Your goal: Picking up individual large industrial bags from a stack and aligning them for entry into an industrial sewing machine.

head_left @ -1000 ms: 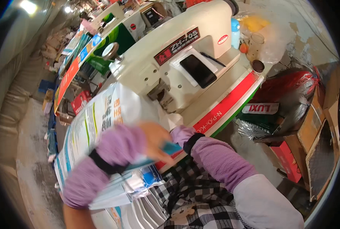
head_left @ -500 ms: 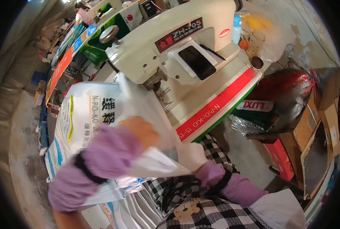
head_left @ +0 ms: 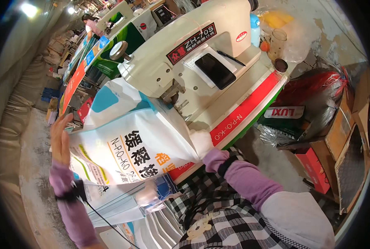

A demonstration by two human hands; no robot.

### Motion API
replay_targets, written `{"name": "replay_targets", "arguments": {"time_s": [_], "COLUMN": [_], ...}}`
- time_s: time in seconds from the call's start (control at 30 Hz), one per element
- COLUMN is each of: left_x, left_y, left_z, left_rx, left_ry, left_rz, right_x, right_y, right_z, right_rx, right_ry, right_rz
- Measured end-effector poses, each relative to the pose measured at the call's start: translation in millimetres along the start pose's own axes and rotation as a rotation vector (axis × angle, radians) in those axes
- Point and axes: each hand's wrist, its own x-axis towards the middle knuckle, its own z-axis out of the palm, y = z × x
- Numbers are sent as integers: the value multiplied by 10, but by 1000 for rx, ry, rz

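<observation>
A white printed woven sack (head_left: 110, 145) lies flat in front of the cream sewing machine (head_left: 151, 62), its upper edge close to the needle and presser foot. At the sack's left end, my left hand (head_left: 61, 139) is open, its fingers stretched out along the edge. My right hand (head_left: 201, 143), in what looks like a white glove, is closed on the sack's right edge by the machine bed. Another white and blue sack part (head_left: 114, 101) rises behind, beside the machine head.
A phone (head_left: 215, 70) and a pen (head_left: 230, 58) lie on the machine bed. Stacked sacks (head_left: 151, 226) sit below my hands. Right of the machine are a glass jar (head_left: 277, 41), a blue bottle (head_left: 254, 31) and cardboard boxes (head_left: 334, 137). A person (head_left: 92, 27) works far off.
My left hand has swung from the middle of the sack out to its left end and opened. The sack has turned and spread flatter. My right hand has shifted slightly up and left.
</observation>
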Motion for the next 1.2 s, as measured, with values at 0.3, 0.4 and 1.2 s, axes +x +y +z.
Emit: {"name": "replay_targets", "arguments": {"time_s": [0.3,0.4,1.2], "left_x": [-1366,-1786,-460], "left_y": [-1538,-661,628], "left_z": [-190,-1099,2948], "left_rx": [79,547,-776], "left_ry": [461,643,134], "left_rz": [-438,-2,-503], "right_x": [-465,-358,-1324], "right_y": [-475,-492,-384], "right_z": [-480,-590,-557], "right_rx": [304,17,854], "right_ry": [319,7,-227], "right_rz": [-273,-442,-252]}}
